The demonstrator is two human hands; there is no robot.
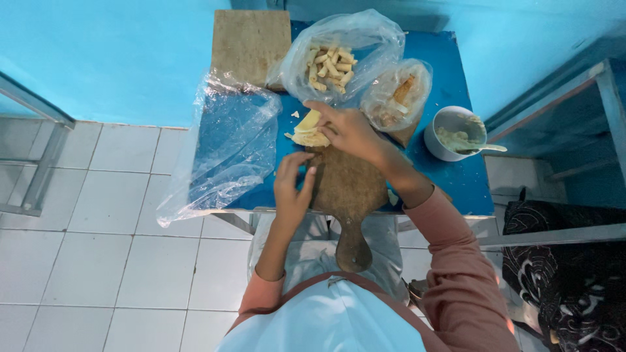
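On a small blue table [450,72] lies a round wooden board [349,189] with a handle pointing toward me. At its far edge sits a stack of thin pale yellow wrappers [309,133]. My right hand [352,130] rests on that stack, fingers pinching the top sheet. My left hand [293,186] hovers at the board's left rim with fingers curled and apart, holding nothing that shows.
A clear bag of small rolled pieces [332,65] and a smaller bag with scraps [396,94] stand at the back. A white bowl with filling and a spoon [456,133] is at the right. An empty plastic bag [228,146] drapes off the left; a wooden block [251,42] behind it.
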